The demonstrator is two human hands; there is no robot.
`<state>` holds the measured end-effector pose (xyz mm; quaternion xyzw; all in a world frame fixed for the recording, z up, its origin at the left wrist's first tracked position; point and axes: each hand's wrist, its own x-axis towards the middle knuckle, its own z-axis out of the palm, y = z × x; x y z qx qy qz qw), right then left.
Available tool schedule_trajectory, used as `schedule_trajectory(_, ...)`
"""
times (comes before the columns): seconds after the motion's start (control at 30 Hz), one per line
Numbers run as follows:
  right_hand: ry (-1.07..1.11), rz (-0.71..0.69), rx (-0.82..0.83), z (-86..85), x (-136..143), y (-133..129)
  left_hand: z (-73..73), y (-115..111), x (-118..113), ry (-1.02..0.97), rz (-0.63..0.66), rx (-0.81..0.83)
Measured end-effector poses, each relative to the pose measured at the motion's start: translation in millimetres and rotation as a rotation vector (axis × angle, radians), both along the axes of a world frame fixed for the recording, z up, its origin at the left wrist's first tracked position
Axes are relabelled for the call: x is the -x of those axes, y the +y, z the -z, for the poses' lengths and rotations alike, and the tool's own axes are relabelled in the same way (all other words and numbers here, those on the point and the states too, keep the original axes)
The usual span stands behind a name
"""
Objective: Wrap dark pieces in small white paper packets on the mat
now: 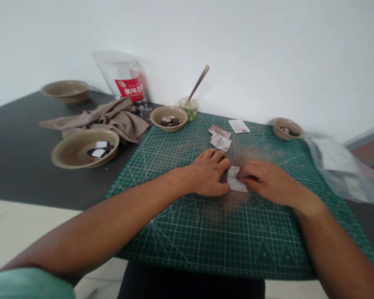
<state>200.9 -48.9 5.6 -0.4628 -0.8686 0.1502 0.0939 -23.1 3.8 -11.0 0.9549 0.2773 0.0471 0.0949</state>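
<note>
A small white piece of paper [237,185] with creases and brown smudges lies on the green cutting mat [180,232]. My left hand [209,173] rests on the mat at its left edge, fingers spread, thumb and fingertips touching or close to the paper. Over the paper's right side, my right hand [262,178] is closed in a pinch, slightly blurred; what its fingertips hold is hidden. Beyond my hands lie a smudged paper piece [221,142], a brown-stained piece [220,131] and a whiter sheet [239,126].
Bowls with dark and pale bits stand at the left [60,153], the mat's back [156,118] and the right [280,131]. A brown cloth [124,118], a clear bag [112,74], a green-patterned cup [191,111] with sticks [199,81] and a plastic bag [339,166] surround the mat.
</note>
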Motion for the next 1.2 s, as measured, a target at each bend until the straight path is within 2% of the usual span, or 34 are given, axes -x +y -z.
schedule_trajectory(0.1, 0.055, -0.063, 0.012, 1.8, 3.4, -2.1, 0.1, -0.4, 0.1, -0.011, -0.001, -0.003)
schedule_trajectory(0.27, 0.021, 0.048, -0.082, 1.8, 2.2, -0.5, -0.5, -0.7, -0.3, -0.015, -0.019, 0.009)
schedule_trajectory(0.43, 0.078, -0.088, -0.007, 1.8, 8.1, -3.3, -1.5, -1.1, -0.4, -0.012, 0.002, 0.006)
schedule_trajectory(0.57, 0.063, -0.008, -0.105, 4.5, 10.8, -0.1, 0.1, -1.2, -0.2, -0.027, -0.006, -0.022)
schedule_trajectory(0.63, 0.032, 0.012, -0.094, 2.4, 6.9, 0.1, 0.5, -1.2, -0.2, -0.024, -0.013, -0.015)
schedule_trajectory(0.8, 0.04, -0.106, 0.003, -0.2, 6.0, -4.9, 0.0, -1.0, -0.2, -0.029, 0.002, 0.008)
schedule_trajectory(0.93, 0.039, 0.003, -0.076, 2.2, 9.6, -1.6, -0.1, -1.4, 0.4, -0.027, -0.007, -0.009)
schedule_trajectory(1.03, 0.006, 0.054, -0.048, -1.3, 6.5, -1.5, -0.5, -2.2, 0.2, -0.021, -0.009, -0.009)
schedule_trajectory(1.13, 0.056, -0.034, 0.043, -3.9, 7.7, -5.8, -1.8, -3.0, -0.3, -0.017, -0.012, 0.002)
schedule_trajectory(1.2, 0.094, -0.066, 0.045, -2.8, 10.1, -6.9, -2.6, -3.0, -0.3, -0.015, -0.011, 0.006)
